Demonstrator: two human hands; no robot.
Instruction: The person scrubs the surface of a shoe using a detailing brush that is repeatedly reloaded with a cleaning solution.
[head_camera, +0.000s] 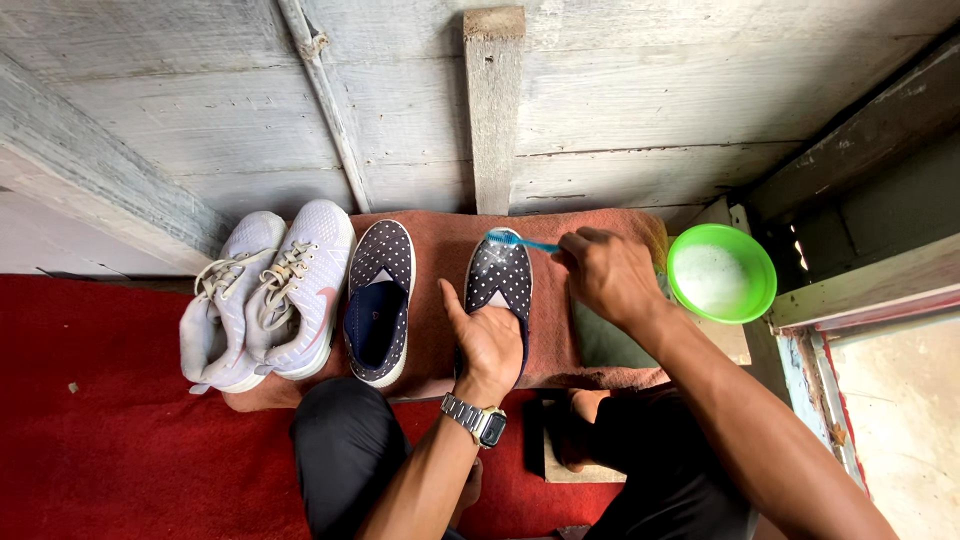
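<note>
My left hand (487, 343), with a metal watch on the wrist, grips the heel end of a dark blue slip-on shoe with white dots (500, 275) lying on a reddish-brown cloth (445, 300). My right hand (605, 275) holds a blue toothbrush (520, 241) whose bristle end rests on the toe of that shoe. The matching dotted shoe (380, 300) lies just left of it, untouched.
Two white lace-up sneakers (265, 295) sit at the left end of the cloth. A green bowl of white foamy liquid (720, 272) stands to the right. Grey wooden plank wall behind, red carpet (110, 440) below, my knees in dark trousers.
</note>
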